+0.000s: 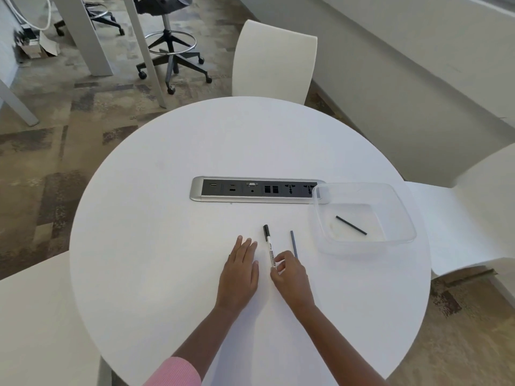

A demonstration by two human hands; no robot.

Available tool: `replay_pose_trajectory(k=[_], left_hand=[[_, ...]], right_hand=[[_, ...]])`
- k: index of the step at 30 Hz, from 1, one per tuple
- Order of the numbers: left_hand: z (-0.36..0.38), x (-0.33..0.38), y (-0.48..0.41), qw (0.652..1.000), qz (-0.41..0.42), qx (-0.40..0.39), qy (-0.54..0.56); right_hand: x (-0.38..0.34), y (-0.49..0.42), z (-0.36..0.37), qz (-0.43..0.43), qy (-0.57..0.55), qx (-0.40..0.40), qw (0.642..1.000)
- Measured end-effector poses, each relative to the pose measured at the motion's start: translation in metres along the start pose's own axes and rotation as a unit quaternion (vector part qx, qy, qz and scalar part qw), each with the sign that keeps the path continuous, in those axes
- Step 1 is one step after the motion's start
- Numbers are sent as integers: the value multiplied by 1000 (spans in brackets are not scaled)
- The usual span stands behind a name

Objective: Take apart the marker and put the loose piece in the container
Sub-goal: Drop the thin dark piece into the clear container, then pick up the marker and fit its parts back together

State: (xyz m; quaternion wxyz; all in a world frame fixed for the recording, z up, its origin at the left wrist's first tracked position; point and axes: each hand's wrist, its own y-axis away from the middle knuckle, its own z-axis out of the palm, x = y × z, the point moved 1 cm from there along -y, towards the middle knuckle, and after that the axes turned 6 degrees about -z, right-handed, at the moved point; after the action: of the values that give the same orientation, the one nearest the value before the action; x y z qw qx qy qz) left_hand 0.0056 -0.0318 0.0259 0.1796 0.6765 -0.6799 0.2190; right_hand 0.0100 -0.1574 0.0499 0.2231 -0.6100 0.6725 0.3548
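A round white tabletop (167,218) filled the middle of the frame. Just below centre lay the marker (268,243), a white barrel with a black cap pointing toward the top of the frame. The right hand (289,277) had its grip closed on the marker's lower end, thumb and curled fingertips pinching the barrel while the rest of it lay on the tabletop. The left hand (241,270) rested flat just left of the marker, fingers straight and together, its grip slack and holding nothing.

Just right of the marker lay a thin grey rod (293,244), nearly parallel to it, with its lower end beside the right hand's fingers. Further right stood a clear plastic container (359,247), with a thin dark rod (351,225) lying slantwise on its floor. The container's upper left corner overlapped the right end of a silver-framed socket strip (250,189) set into the tabletop. A pink sleeve (175,371) showed at the bottom edge, and a white chair (274,59) stood beyond the tabletop at top centre.
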Motion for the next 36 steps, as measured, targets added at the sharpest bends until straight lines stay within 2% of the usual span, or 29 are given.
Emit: replay_pose_trajectory(k=[2, 5, 7, 10, 15, 20, 22, 26, 33, 36], left_hand=[[-6, 6, -1, 995, -43, -11, 86], [-18, 19, -6, 965, -140, -22, 218], [-23, 25, -11, 930, -206, -41, 303], [-28, 27, -14, 864, -252, -69, 429], [-33, 20, -20, 806, -304, -73, 503], [-41, 6, -25, 669, -383, -36, 636], [-44, 1, -25, 629, -393, -28, 671], [-47, -2, -23, 560, -419, -17, 714], [-48, -1, -24, 480, -446, 7, 755], [-49, 0, -24, 458, -449, 14, 767]], right_hand=[[-7, 2, 0, -8, -55, 16, 998], [-18, 7, 1, -48, -102, 35, 993], [-22, 8, 3, -70, -118, 33, 990], [-24, 8, 4, -85, -119, 21, 989], [-23, 1, -5, -89, -100, 10, 991], [-7, -18, -18, -66, -12, 92, 993], [1, -24, -20, -53, 38, 111, 992], [7, -27, -19, -29, 128, 90, 987], [8, -29, -14, 3, 152, 66, 986], [9, -29, -18, 74, 65, 52, 994]])
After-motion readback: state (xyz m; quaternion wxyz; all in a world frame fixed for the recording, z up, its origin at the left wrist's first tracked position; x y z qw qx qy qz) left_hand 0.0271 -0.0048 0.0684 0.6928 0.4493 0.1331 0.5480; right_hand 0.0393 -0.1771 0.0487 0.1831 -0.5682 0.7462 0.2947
